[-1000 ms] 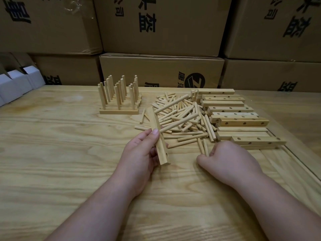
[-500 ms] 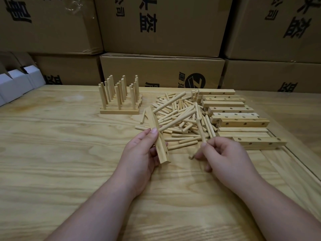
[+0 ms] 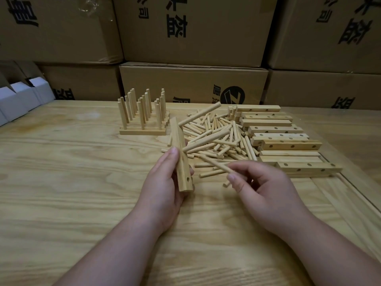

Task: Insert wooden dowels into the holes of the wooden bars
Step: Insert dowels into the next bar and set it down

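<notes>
Stacked cardboard boxes [image 3: 193,29] wall off the back, and in front of them a pale wooden desk [image 3: 61,182] carries everything. At the far left stand finished bars [image 3: 143,129] bristling with upright dowels; in the middle, a loose pile of dowels [image 3: 218,137]; to the right, a stack of empty drilled bars [image 3: 288,145].

The left hand [image 3: 165,182] has its grip wrapped around one bar [image 3: 181,157], fingers along the near side and thumb behind, the bar tilted up off the desk with two dowels already poking out of it toward the pile and one open hole facing right near its lower end. The right hand [image 3: 266,186] pinches a single dowel [image 3: 216,164] between thumb and fingertips at its near end, a narrow grip, the other fingers curled loose.

These look like light, stiff, smooth pieces: nothing fragile, but a thin round stick could roll in the fingers. Holding it near one end, as here, probably leaves the free tip clear to find that hole, while the bar wants a firm hold around its middle.
</notes>
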`<state>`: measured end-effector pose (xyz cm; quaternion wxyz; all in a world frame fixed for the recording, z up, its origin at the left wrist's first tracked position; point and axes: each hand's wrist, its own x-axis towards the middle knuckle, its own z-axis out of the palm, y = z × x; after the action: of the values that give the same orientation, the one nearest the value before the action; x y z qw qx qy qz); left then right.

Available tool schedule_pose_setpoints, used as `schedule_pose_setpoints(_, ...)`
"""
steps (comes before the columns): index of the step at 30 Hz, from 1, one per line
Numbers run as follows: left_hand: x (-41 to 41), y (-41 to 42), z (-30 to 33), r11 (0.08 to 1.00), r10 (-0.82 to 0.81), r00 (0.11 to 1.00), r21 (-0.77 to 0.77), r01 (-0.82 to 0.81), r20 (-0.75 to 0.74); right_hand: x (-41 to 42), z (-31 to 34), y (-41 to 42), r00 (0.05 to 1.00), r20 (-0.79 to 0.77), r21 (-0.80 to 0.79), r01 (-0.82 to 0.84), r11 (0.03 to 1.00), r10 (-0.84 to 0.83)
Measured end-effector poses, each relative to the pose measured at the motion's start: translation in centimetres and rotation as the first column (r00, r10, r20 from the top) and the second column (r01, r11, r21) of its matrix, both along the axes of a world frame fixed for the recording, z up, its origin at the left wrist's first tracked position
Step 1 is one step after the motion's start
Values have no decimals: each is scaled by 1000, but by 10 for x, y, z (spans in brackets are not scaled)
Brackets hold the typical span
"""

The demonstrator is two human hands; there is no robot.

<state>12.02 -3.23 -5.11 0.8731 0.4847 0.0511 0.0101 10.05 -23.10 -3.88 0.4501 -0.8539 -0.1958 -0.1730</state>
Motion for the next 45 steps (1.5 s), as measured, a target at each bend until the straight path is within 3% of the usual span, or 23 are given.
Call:
schedule_pose_setpoints(6, -1, 0, -1, 998, 42, 998, 38, -43, 47, -5, -1, 6, 988, 92, -133, -115, 984, 128)
schedule_pose_setpoints(12, -3, -2, -4, 974, -2, 994, 224, -23, 111, -4, -1, 6, 984, 138, -144, -97, 985, 117)
schedule_pose_setpoints(16, -4, -2, -7, 962, -7, 990, 270, -32, 141, -5, -3, 12, 978, 155, -175, -112, 978, 139)
schedule_pose_setpoints(37, -5, -2, -10, 931, 49, 987, 350, -101, 154, -9, -4, 17, 986, 109, -163, -106, 981, 125)
schedule_pose_setpoints(45, -9, -5, -7, 897, 44, 973, 420, -139, 228, -11, -5, 20, 979, -8, -190, -201, 961, 204)
